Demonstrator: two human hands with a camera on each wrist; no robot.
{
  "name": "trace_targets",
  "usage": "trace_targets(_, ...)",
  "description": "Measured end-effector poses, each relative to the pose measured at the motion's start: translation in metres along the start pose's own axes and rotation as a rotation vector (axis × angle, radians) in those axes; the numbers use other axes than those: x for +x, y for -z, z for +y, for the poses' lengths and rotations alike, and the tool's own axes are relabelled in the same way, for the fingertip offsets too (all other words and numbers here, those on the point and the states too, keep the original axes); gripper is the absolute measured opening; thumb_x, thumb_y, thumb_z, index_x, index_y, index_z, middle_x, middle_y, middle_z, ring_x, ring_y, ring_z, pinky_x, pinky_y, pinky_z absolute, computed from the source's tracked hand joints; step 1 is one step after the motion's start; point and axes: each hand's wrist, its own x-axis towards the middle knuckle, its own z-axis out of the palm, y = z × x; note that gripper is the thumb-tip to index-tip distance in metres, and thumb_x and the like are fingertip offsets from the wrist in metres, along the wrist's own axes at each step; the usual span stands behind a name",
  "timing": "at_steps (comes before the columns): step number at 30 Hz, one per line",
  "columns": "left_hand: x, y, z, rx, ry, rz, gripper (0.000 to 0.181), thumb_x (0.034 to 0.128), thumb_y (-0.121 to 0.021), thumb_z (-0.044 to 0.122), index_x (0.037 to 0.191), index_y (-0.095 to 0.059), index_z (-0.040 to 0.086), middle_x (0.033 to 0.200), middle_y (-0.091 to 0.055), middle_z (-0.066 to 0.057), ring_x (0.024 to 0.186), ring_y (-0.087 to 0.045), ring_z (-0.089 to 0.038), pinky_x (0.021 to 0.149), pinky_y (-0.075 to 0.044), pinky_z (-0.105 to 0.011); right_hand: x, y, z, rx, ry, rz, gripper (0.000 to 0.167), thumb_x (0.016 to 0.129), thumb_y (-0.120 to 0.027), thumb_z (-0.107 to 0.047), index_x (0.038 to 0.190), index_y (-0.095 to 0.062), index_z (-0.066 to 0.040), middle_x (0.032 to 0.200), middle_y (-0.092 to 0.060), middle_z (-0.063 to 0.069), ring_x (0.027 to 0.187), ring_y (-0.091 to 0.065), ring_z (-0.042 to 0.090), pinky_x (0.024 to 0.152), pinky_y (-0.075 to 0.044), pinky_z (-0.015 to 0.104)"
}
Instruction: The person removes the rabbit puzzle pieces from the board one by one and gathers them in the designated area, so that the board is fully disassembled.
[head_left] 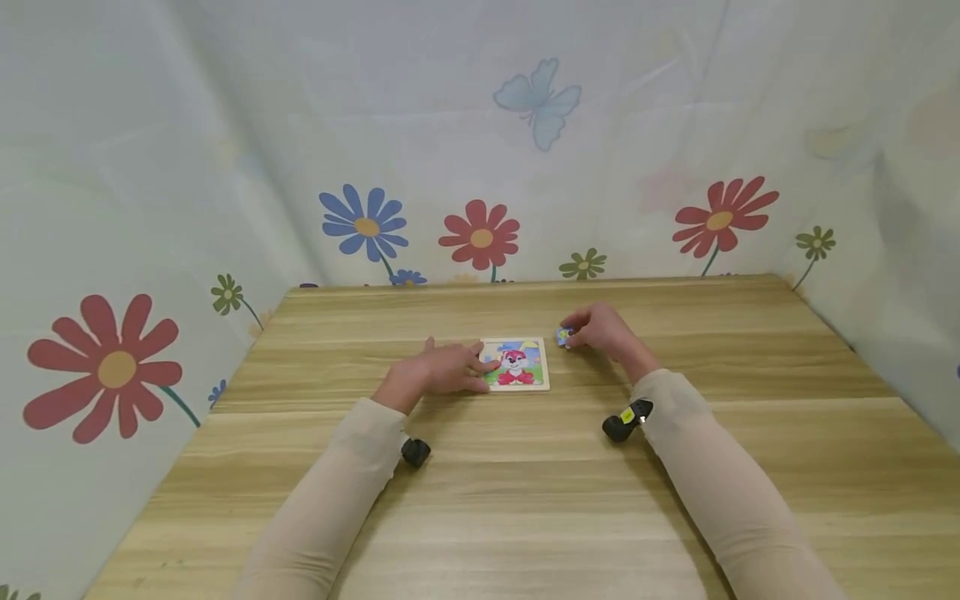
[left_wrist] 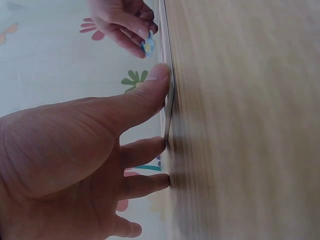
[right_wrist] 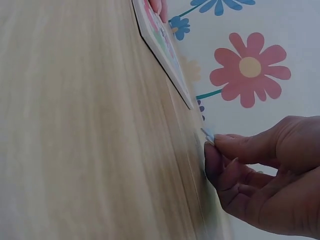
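Note:
A small square jigsaw puzzle point(head_left: 525, 367) with a light wooden frame lies flat on the table, showing a pink cartoon animal with a yellow ear. My left hand point(head_left: 447, 368) rests at its left side with the fingers spread, the thumb by the near edge and a fingertip over the picture. To the right of the board, my right hand point(head_left: 606, 331) pinches a blue and yellow puzzle piece point(head_left: 564, 336) between thumb and fingers. In the right wrist view, the piece point(right_wrist: 209, 136) is seen edge-on, apart from the board point(right_wrist: 165, 55).
The wood-grain table point(head_left: 517, 500) extends around both hands. Behind it hangs a pale cloth backdrop point(head_left: 420, 108) printed with flowers and a butterfly. A black wrist camera point(head_left: 416, 452) sits by the left cuff, another black wrist camera point(head_left: 619, 427) by the right.

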Motion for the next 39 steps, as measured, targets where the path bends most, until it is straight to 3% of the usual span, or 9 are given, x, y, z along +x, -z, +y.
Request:
trace_targets(14, 0.001, -0.0024, -0.0005, -0.004, -0.007, 0.001, 0.054, 0.0989, -0.059, 0.047, 0.149, -0.044, 0.036, 0.164, -0.022, -0.006, 0.149, -0.025, -0.028, 0.111, 0.0, -0.073, 0.006, -0.0081, 0.0019, -0.254, 0.026, -0.023, 0.035, 0.087, -0.074, 0.0, 0.12, -0.067, 0.009, 0.117, -0.069, 0.023, 0.106, -0.063, 0.032, 0.093, -0.051, 0.042)
trace_targets(29, 0.0017, -0.0015, -0.0019, -0.013, 0.002, -0.005, 0.056, 0.0982, -0.059, 0.048, 0.15, -0.042, 0.035, 0.164, -0.02, -0.006, 0.149, -0.024, -0.029, 0.111, 0.001, -0.073, 0.0066, -0.0082, -0.0005, -0.307, 0.044, -0.024, 0.031, 0.088, -0.073, -0.003, 0.117, -0.069, 0.01, 0.116, -0.069, 0.023, 0.11, -0.062, 0.036, 0.096, -0.05, 0.045)
trace_targets(39, 0.002, -0.0023, -0.0019, -0.018, 0.005, -0.004, 0.056, 0.098, -0.06, 0.047, 0.15, -0.043, 0.036, 0.164, -0.021, -0.006, 0.149, -0.024, -0.028, 0.111, 0.001, -0.073, 0.0029, -0.0066, -0.0039, -0.307, 0.026, -0.031, 0.035, 0.09, -0.071, -0.004, 0.122, -0.066, 0.011, 0.123, -0.065, 0.026, 0.117, -0.06, 0.038, 0.101, -0.047, 0.046)
